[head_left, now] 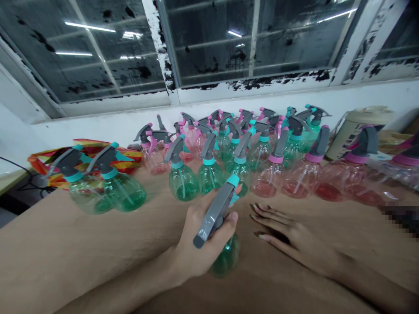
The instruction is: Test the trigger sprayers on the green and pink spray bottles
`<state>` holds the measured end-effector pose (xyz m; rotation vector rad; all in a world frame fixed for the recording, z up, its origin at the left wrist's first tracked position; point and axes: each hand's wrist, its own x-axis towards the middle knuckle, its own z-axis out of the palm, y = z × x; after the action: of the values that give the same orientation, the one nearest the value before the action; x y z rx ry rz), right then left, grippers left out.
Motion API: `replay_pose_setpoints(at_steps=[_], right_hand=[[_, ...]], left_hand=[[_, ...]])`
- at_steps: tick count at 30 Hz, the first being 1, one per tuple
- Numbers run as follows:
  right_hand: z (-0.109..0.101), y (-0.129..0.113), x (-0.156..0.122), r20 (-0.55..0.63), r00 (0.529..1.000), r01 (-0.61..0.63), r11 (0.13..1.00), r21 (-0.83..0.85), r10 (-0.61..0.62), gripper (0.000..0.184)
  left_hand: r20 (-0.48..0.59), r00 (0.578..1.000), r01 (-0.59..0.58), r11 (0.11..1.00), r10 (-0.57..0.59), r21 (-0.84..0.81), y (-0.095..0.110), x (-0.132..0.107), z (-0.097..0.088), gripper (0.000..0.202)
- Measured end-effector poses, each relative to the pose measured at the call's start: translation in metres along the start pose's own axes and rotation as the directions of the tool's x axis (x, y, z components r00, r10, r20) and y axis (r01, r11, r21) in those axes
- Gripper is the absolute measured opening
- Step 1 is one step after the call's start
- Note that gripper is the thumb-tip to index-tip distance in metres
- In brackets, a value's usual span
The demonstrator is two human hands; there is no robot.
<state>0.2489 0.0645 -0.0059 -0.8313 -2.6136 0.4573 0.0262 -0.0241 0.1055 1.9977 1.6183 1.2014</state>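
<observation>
My left hand (199,235) is wrapped round the neck of a green spray bottle (227,257) with a grey and turquoise trigger head. The bottle stands close to me, its nozzle pointing away towards the back; my hand hides its collar. To its right, my right hand (291,231) rests on the table, palm down with fingers stretched out, holding nothing. Just beyond the hands is a row of spray bottles, green ones with turquoise collars such as a green spray bottle (183,183), and pink ones with pink collars such as a pink spray bottle (266,181).
Two green spray bottles (122,192) stand at the left before a red and yellow plastic bag (94,146). Several more bottles crowd the wooden table (131,244) near the wall. A beige jug (356,131) stands at the back right, under the window (255,39).
</observation>
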Motion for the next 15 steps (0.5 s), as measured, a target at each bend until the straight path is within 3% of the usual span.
replay_pose_setpoints(at_steps=[3, 7, 15], right_hand=[[-0.0002, -0.0002, -0.0001, 0.000, 1.000, 0.007, 1.000, -0.007, -0.007, 0.048], [-0.0011, -0.0009, 0.0002, 0.017, 1.000, 0.011, 1.000, -0.021, -0.011, 0.048], [0.0007, 0.0005, -0.0002, -0.014, 1.000, 0.015, 1.000, 0.005, -0.015, 0.048]], left_hand=[[0.038, 0.999, -0.026, 0.999, 0.028, -0.043, 0.0003, 0.0003, -0.0003, 0.026], [0.050, 0.998, -0.027, 0.998, 0.030, -0.051, 0.0011, 0.0021, -0.0025, 0.023], [0.036, 0.978, -0.202, 0.978, 0.204, -0.048, -0.0007, 0.0061, -0.0083, 0.010]])
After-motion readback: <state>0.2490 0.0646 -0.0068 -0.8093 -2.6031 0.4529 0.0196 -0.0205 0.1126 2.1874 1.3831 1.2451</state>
